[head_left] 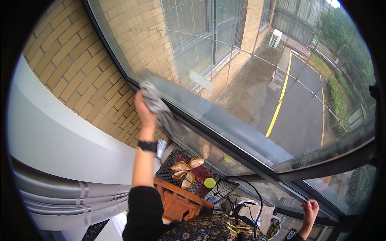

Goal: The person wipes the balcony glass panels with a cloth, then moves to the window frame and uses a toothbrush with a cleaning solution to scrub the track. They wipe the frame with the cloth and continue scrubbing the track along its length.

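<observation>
My left hand (145,111) is stretched up at the left and closed on a grey patterned cloth (154,99). The cloth is pressed to the dark window frame (217,133) near its left corner, and a loose end hangs down below the rail. At the lower right, my right hand (310,210) has its fingers curled in at the edge of the window frame. The large window pane (193,112) above the rail is see-through, with a whitish smear on it.
Below my left arm a black plastic crate (165,172) holds dried peel-like pieces (189,179) and a yellow-green lid (210,183). Beside it stand an orange wooden stool (177,205), black cables (257,193) and a cardboard box (257,215). A silver-grey curtain (76,195) hangs at the left.
</observation>
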